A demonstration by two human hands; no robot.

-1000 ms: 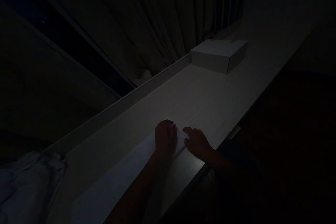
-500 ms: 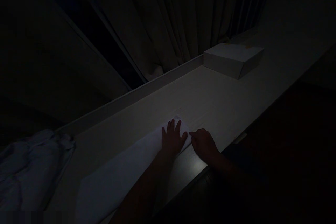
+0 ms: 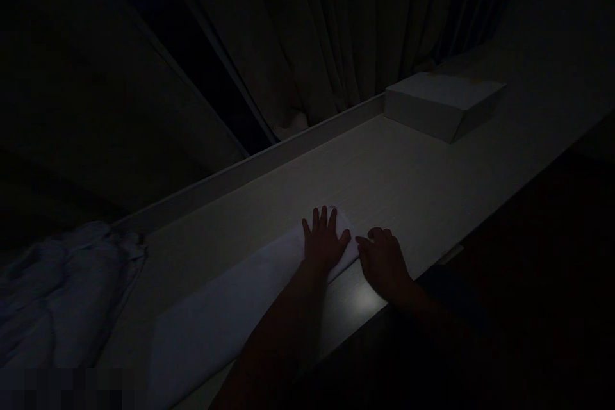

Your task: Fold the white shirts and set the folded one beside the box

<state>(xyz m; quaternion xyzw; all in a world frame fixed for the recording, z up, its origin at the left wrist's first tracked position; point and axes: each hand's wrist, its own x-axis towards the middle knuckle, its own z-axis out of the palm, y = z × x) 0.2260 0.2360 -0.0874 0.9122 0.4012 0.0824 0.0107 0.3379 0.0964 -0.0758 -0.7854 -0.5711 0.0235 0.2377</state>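
Observation:
A long, folded white cloth (image 3: pixel 230 307) lies flat along the pale counter. My left hand (image 3: pixel 323 245) rests palm down on its far end, fingers spread. Just to the right, my right hand (image 3: pixel 384 262) has its fingers curled in, with one fingertip at the cloth's right edge. In this dim light I cannot make out whether those fingers hold any of the fabric. The cloth's near end runs out toward the bottom of the view, partly behind my left forearm.
A crumpled heap of light fabric (image 3: pixel 72 288) sits at the left. Farther along the counter (image 3: pixel 336 173) stands a white box (image 3: pixel 418 112) by the raised back ledge (image 3: pixel 269 160). Dark curtains (image 3: pixel 327 32) hang behind. The counter's front edge drops into darkness at the right.
The view has shifted slightly, so everything sits a little farther right. The right hand's fingers look slightly less tightly curled; the left hand stays spread on the cloth.

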